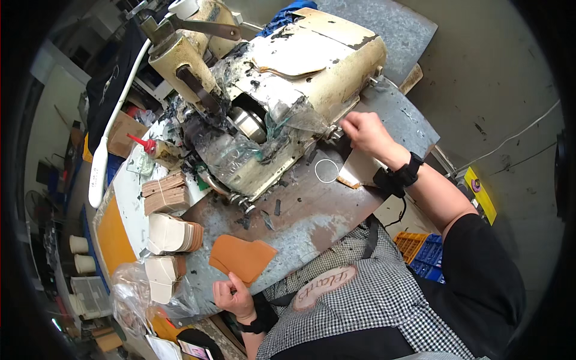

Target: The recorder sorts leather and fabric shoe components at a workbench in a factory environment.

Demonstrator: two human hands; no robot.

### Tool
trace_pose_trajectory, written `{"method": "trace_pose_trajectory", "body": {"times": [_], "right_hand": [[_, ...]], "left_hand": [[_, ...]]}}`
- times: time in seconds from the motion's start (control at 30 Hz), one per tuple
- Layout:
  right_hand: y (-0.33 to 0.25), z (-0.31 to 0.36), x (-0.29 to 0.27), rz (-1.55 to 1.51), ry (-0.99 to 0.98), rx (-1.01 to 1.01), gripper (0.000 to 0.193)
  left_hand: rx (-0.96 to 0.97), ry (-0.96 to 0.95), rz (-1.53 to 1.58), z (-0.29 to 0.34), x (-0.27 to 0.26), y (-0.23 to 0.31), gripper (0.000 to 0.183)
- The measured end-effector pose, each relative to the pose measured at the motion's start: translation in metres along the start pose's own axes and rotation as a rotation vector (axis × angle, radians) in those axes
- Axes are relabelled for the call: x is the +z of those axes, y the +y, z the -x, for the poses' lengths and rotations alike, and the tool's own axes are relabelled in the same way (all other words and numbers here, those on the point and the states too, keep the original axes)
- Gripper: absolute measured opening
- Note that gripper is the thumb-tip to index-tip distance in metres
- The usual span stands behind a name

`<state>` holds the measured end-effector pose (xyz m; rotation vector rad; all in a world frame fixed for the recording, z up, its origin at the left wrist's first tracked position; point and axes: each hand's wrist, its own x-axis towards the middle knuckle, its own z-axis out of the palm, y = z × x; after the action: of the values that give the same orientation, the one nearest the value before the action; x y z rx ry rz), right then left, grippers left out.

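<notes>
My right hand [369,139] is closed at the side of a worn cream-coloured leather skiving machine [336,66], its fingers on a small metal adjusting knob [335,132]. The fingers partly hide that knob. Lower down, my left hand [235,297] has curled fingers at the near edge of a brown leather piece [243,257]. That piece lies flat by the table's front edge, with the fingertips at its lower corner. A round metal part [248,124] shows in the machine's opening, among torn clear plastic and dark scraps.
Left of the leather stand bundled stacks of cut pieces [165,195] and pale stacks [168,233]. A bottle with a red nozzle [163,150] is behind them. A white wand-shaped lamp [98,180] hangs at left. Orange and blue crates [427,255] sit below, right.
</notes>
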<state>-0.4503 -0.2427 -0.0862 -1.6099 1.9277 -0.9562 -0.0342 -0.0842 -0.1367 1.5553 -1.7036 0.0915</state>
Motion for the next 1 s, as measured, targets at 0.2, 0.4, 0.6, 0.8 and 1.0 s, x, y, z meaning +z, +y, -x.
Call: {"method": "trace_pose_trajectory", "body": {"times": [0.2, 0.4, 0.6, 0.8, 1.0], "right_hand": [[-0.017, 0.016, 0.008, 0.514, -0.016, -0.560, 0.034], [-0.005, 0.004, 0.006, 0.268, 0.192, -0.689, 0.027], [0.016, 0.002, 0.007, 0.372, 0.114, -0.380, 0.011], [-0.018, 0.018, 0.016, 0.291, -0.037, -0.371, 0.046], [-0.029, 0.002, 0.004, -1.075, -0.424, 0.603, 0.043]], "left_hand": [[-0.014, -0.012, -0.009, 0.002, 0.001, 0.000, 0.034], [-0.004, 0.006, -0.017, 0.002, 0.000, 0.002, 0.033], [-0.001, 0.031, 0.001, -0.001, 0.003, 0.001, 0.034], [-0.003, 0.024, -0.006, 0.003, 0.001, -0.002, 0.034], [-0.005, 0.001, -0.026, 0.003, 0.001, -0.001, 0.035]]}}
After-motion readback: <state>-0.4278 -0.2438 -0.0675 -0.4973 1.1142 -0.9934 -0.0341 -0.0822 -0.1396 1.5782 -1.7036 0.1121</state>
